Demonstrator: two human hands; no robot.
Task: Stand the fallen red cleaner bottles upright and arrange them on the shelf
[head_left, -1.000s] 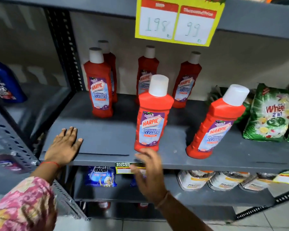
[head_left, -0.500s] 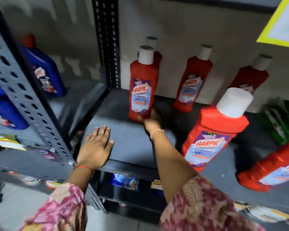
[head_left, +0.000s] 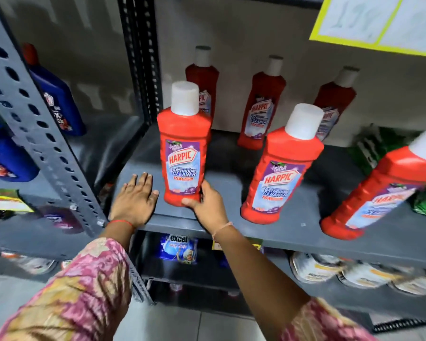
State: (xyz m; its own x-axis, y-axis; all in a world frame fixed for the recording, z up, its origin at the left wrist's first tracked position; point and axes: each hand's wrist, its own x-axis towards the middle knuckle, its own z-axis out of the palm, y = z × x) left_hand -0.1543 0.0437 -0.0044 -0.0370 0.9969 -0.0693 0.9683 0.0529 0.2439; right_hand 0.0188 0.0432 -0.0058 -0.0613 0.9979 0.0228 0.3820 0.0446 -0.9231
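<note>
Already all six red bottles [head_left: 283, 173] look upright on the shelf [head_left: 293, 232] — right hand [head_left: 208, 205] clasps the front-left bottle [head_left: 183, 156] low; left hand [head_left: 135, 198] flat, empty; spacing seemingly remains.

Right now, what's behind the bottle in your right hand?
Directly behind the held bottle stands another red bottle at the back wall; only its cap, shoulders and a label edge show. Its base is hidden.

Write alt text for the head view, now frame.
Right hand grips the base of an upright red cleaner bottle at the grey shelf front; left hand lies flat beside it. Five more red bottles stand behind and right.
</note>
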